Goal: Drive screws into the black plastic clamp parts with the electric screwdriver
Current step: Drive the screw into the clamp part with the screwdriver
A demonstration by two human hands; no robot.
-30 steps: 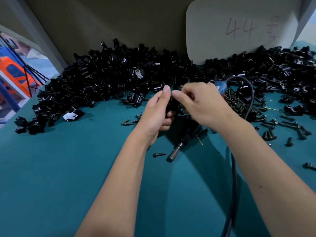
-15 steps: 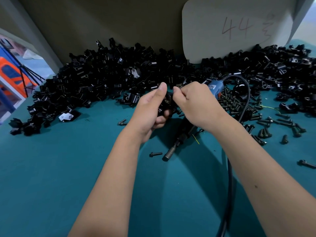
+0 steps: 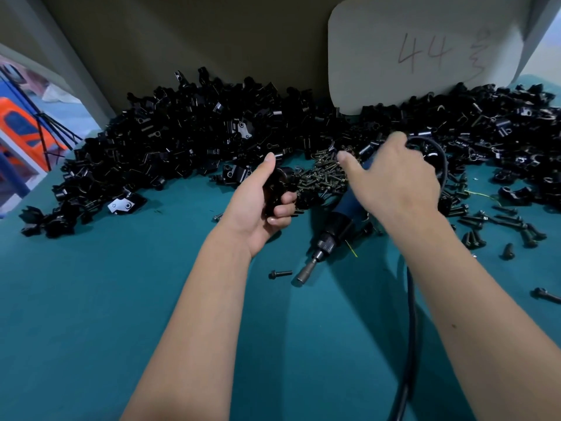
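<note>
The left hand [image 3: 258,208] is curled around a black plastic clamp part [image 3: 277,186], thumb up along its near side and fingers wrapped under it, holding it just above the teal table top [image 3: 91,314]. The right hand [image 3: 391,180] hangs spread over the electric screwdriver [image 3: 337,229], thumb stretched toward the clamp part and fingers reaching past the tool's far end; whether they touch or hold anything there is hidden behind the hand itself. The screwdriver lies flat on the table right of the clamp part, its metal socket tip [image 3: 300,276] pointing toward the person, its dark cable [image 3: 409,329] running down past the right forearm. One loose screw [image 3: 280,273] lies just left of that tip. Directly behind the clamp part is a small heap of brassy screws [image 3: 324,174], and more dark bolts [image 3: 501,226] are scattered to the screwdriver's right. Beyond, a great pile of black clamp parts [image 3: 188,138] stretches along the back board, where a pale card marked "44" [image 3: 425,53] leans. No sorted batch of finished parts can be picked out, so the job looks far from over: for the held part a screw seems yet to be fetched and driven, and the tool is not in use.
</note>
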